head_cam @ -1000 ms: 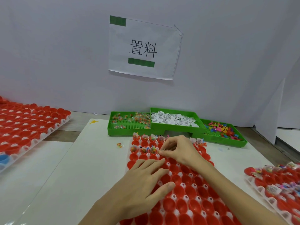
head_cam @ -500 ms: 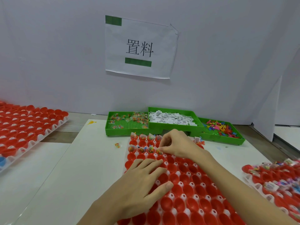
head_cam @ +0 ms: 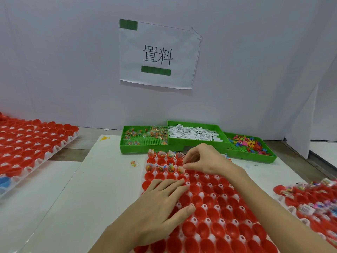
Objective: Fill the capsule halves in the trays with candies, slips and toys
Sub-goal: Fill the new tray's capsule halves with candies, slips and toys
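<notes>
A white tray of red capsule halves [head_cam: 215, 203] lies in front of me. Several halves in its far left rows hold clear candy packets [head_cam: 160, 168]. My left hand [head_cam: 160, 203] rests flat on the tray's left side, fingers straight. My right hand [head_cam: 204, 158] hovers over the second row with fingers curled, pinching something small at the fingertips; I cannot tell what it is. Behind the tray stand three green bins: candy packets [head_cam: 144, 137], white paper slips [head_cam: 193, 134] and colourful toys [head_cam: 249, 144].
Another tray of red halves [head_cam: 27, 148] lies at the left, with a blue half [head_cam: 4, 181] at its near end. A tray with filled halves [head_cam: 313, 198] sits at the right. One loose candy packet [head_cam: 133, 163] lies on the white mat. A white partition with a paper sign [head_cam: 157, 53] stands behind.
My right hand has stayed at the far rows, its fingertips shifting slightly over the capsule halves. My left hand has stayed flat on the tray. The view has tilted a little.
</notes>
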A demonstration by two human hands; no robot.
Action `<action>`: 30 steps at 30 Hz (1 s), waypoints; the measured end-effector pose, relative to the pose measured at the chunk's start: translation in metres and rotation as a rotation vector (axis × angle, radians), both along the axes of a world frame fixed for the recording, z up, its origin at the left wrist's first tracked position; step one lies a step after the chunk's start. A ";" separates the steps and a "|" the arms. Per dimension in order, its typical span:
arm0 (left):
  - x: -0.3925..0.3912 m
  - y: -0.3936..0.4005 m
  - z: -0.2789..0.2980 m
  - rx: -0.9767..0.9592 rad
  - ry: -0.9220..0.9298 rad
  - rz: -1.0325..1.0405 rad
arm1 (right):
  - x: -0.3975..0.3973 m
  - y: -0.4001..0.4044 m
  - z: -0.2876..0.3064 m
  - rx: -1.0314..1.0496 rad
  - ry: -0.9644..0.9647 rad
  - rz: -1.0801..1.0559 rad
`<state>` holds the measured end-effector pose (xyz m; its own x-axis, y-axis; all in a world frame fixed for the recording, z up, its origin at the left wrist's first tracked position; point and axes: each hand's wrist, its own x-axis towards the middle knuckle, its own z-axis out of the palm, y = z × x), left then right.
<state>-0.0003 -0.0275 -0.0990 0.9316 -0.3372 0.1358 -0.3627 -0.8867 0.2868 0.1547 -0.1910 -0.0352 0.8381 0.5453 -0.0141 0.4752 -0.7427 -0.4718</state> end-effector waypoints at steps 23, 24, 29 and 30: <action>0.003 0.011 0.014 -0.632 -0.004 0.111 | -0.035 -0.074 -0.020 0.760 0.289 -0.131; 0.010 0.016 0.018 -0.715 -0.064 0.157 | -0.034 -0.074 -0.020 0.764 0.288 -0.144; 0.084 0.074 0.036 -0.534 -0.321 0.555 | -0.033 -0.078 -0.018 0.801 0.277 -0.167; 0.101 0.088 0.040 -0.449 -0.315 0.611 | -0.033 -0.079 -0.017 0.806 0.273 -0.163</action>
<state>0.1004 0.0600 -0.0591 0.8289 0.3663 0.4228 0.0243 -0.7786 0.6270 0.1216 -0.2702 -0.0523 0.9303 0.3491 0.1127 0.1852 -0.1818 -0.9657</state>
